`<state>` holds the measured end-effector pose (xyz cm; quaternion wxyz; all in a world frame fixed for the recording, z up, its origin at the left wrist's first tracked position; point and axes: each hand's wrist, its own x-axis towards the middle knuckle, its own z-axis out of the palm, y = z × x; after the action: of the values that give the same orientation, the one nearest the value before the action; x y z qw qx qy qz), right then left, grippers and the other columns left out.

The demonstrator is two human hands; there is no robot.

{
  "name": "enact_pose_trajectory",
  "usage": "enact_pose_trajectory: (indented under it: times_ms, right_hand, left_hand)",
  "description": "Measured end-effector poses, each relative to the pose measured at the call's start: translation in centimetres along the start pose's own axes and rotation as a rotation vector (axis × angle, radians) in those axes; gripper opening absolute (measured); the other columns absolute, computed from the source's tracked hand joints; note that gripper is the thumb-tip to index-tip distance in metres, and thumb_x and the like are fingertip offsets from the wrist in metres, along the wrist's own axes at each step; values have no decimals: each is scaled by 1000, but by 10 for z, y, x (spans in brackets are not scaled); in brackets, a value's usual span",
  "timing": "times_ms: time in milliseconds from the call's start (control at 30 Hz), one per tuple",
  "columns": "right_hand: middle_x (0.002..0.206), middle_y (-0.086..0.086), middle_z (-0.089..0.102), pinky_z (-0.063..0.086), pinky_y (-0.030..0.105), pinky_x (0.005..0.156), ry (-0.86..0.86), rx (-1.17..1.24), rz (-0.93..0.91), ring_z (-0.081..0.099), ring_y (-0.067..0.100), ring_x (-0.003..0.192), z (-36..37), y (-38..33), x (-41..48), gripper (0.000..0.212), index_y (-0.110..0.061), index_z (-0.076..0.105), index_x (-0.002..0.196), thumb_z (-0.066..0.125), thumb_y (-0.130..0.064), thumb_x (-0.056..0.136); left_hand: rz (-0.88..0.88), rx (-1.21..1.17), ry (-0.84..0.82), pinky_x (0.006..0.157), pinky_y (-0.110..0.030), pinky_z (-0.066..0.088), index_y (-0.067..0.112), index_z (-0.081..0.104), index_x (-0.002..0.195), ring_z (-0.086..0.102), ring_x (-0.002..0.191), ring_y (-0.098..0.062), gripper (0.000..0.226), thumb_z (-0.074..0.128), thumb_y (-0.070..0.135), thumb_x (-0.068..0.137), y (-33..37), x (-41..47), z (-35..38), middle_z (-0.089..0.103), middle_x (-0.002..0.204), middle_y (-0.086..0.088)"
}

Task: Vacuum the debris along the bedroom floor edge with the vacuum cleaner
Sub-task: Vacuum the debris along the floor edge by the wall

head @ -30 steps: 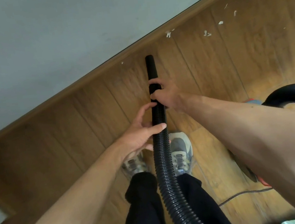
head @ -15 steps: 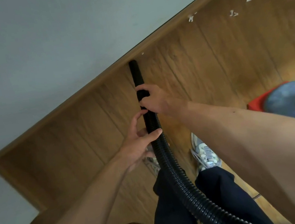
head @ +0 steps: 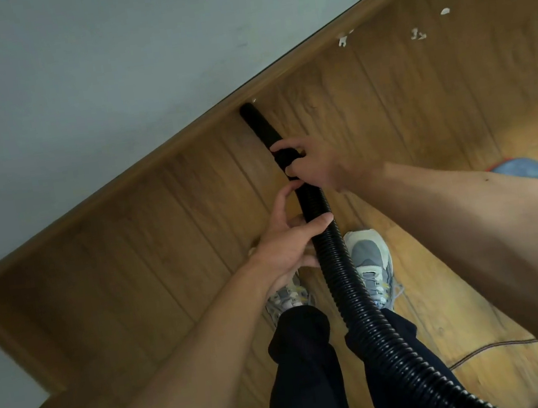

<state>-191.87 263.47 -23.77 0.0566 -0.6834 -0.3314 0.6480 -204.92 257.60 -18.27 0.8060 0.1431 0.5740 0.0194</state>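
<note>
Plainly, right hand (head: pixel 319 165) curls round the stiff nozzle (head: pixel 260 125), likely the steadiest hold; left hand (head: pixel 284 246) clasps the light, bendy hose (head: pixel 348 289) behind; nozzle tip at the skirting (head: pixel 150 158), debris (head: pixel 417 34) well apart.

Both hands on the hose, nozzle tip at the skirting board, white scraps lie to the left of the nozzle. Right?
Wrong side. In the head view the white scraps lie to the right of the nozzle, further along the skirting board. The left hand and right hand both hold the hose.
</note>
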Motion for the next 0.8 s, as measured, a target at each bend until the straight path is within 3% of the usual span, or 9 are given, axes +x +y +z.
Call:
enact_pose_trajectory:
  times_ms: [167, 333, 433, 567, 700, 800]
  right_hand:
    - [119, 2, 52, 47, 16, 54, 90, 93, 8, 56, 11, 85, -4, 10, -1, 56, -31, 53, 139, 48, -1, 92]
    - [123, 2, 53, 59, 36, 81, 191, 161, 24, 59, 16, 94, 0, 17, -2, 58, -32, 53, 140, 52, -4, 89]
    - [125, 1, 52, 56, 28, 74, 193, 155, 15, 56, 12, 91, 7, 16, -2, 57, -31, 51, 141, 52, -4, 90]
    - [133, 5, 53, 58, 37, 85, 109, 104, 8, 60, 22, 106, 25, 9, 1, 59, -34, 50, 141, 52, -6, 89]
    - [133, 7, 55, 58, 39, 87, 61, 80, -10, 59, 22, 105, 42, 2, 6, 58, -33, 50, 141, 52, -6, 89]
    - [134, 7, 53, 59, 37, 83, 6, 31, -23, 59, 20, 102, 47, 2, 6, 59, -33, 50, 140, 54, -5, 88]
  left_hand:
    - [-1, 25, -17, 87, -67, 54, 48, 44, 134, 66, 112, -40, 65, 69, 5, 92, 4, 2, 3, 67, 119, -16]
    - [-8, 52, -27, 85, -66, 55, 45, 41, 139, 66, 111, -41, 68, 68, 4, 92, 7, 2, 1, 67, 119, -16]
    - [-17, 54, -26, 84, -65, 55, 47, 41, 138, 66, 112, -43, 68, 68, 5, 92, 4, -1, -5, 67, 118, -15]
    - [-30, 1, -3, 84, -65, 56, 48, 43, 134, 63, 114, -44, 68, 69, 3, 90, -3, -7, -18, 63, 125, -18]
    - [-30, -39, 26, 78, -54, 60, 46, 43, 133, 68, 105, -34, 67, 68, 2, 90, -9, -13, -33, 65, 123, -16]
    - [-24, -34, 23, 80, -57, 59, 48, 46, 129, 68, 103, -34, 65, 69, 2, 89, -14, -16, -39, 64, 124, -16]
